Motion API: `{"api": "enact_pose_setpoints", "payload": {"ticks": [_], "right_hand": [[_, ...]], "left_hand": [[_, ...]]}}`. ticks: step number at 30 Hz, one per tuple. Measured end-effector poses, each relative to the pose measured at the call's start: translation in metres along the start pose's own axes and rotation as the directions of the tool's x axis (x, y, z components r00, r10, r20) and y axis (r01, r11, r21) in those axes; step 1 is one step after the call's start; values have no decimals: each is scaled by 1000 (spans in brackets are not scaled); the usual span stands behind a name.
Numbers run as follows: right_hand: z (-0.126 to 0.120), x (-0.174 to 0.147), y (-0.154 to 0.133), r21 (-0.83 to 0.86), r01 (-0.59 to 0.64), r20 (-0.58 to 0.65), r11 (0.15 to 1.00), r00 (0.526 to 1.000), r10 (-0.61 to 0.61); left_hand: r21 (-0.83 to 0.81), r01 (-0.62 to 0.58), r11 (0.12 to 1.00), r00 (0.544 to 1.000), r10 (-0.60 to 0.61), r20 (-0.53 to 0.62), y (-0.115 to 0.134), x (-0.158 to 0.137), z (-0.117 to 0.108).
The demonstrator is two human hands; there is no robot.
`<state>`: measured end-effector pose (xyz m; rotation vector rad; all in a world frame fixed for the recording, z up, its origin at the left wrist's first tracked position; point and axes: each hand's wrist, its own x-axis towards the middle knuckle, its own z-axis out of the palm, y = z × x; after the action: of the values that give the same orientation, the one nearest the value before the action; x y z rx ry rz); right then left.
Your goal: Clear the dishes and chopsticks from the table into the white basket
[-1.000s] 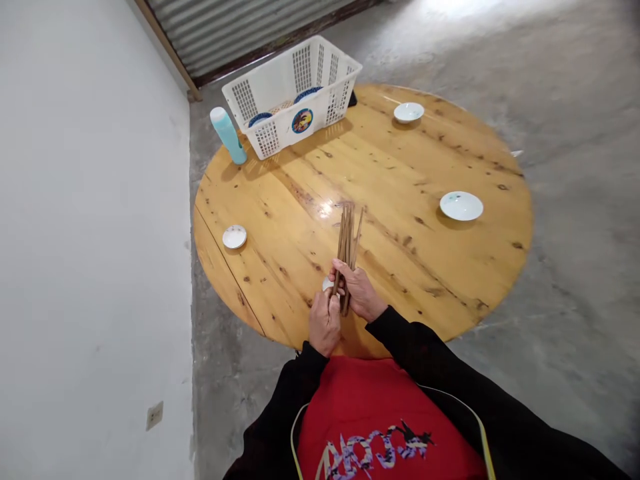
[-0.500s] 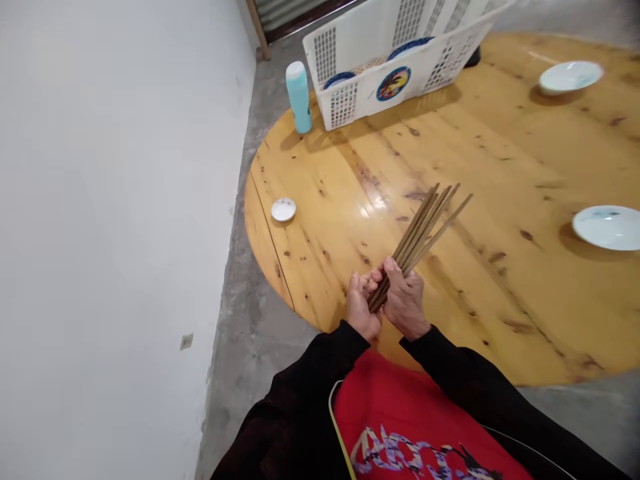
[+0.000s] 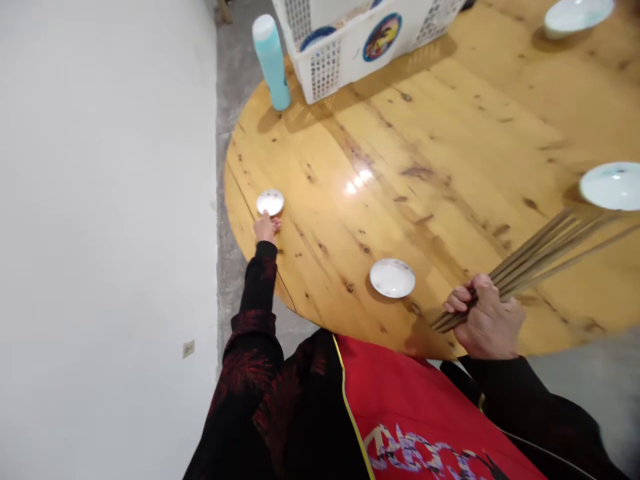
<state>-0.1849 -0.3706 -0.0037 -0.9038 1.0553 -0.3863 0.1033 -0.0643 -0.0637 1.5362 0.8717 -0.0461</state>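
Wooden table (image 3: pixel 425 133) with white basket (image 3: pixel 350 57), turquoise bottle (image 3: pixel 273 67), four white dishes (image 3: pixel 393 278).

A black jacket (image 3: pixel 313 387) is worn open over a bright red top (image 3: pixel 415 380). Dark red, feathery leaf shapes pattern the jacket's left sleeve (image 3: pixel 250 360), which bunches partway along the forearm and ends in a black cuff at the wrist; the right sleeve (image 3: pixel 530 393) looks plain black. Thin yellow trim (image 3: pixel 344 381) edges the left side of the opening. Chunky lettering (image 3: pixel 407 445) in purple, white and black crosses the chest, too partly seen to read.
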Motion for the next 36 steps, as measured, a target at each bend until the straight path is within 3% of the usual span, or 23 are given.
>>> {"api": "enact_pose_setpoints", "payload": {"ticks": [4,8,11,15,17,20,26,31,36], "right_hand": [[-26,-9,14,-17,19,-111,1000,994,-20],[-38,-9,24,9,-11,-154,1000,988,12],[-40,-5,26,23,-12,-129,1000,992,15],[-36,2,26,25,-6,-79,1000,997,8],[-34,4,24,27,-7,-53,1000,999,8],[-38,6,20,37,-10,-27,999,1000,11],[-57,12,14,71,-14,-45,997,999,17],[-69,17,9,123,-21,-37,992,999,26],[-74,22,-2,144,-47,10,988,999,46]], "left_hand": [[269,-122,955,992,119,28,8,19,3],[317,-194,928,978,158,136,3,1,9],[334,-287,898,937,191,291,-12,-45,11],[381,-401,833,801,117,587,-44,-126,17],[399,-434,808,731,57,680,-61,-162,22],[452,-480,752,679,-8,735,-82,-199,29],[529,-652,544,642,25,766,-102,-218,35],[601,-698,389,663,34,747,-102,-218,35],[636,-699,325,685,51,727,-99,-216,37]]}}
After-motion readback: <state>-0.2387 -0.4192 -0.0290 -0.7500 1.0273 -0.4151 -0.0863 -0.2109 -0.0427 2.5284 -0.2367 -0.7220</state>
